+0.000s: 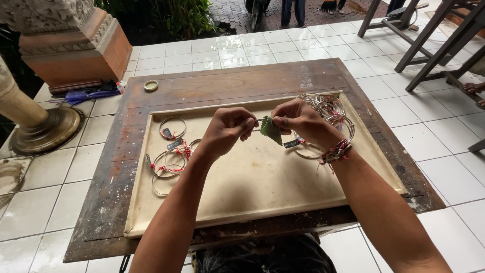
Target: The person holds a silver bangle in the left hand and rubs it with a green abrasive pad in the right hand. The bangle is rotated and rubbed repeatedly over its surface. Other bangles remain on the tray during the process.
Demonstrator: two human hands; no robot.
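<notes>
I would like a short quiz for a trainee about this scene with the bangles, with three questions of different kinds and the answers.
1. True or false: the green abrasive pad is held between both hands.
2. Which hand has bangles around its wrist? A) left B) right
3. Fill in: the loose bangles lie on a cream ____ on the wooden table.

Key:
1. True; the left hand and the right hand meet at it.
2. B
3. tray
</notes>
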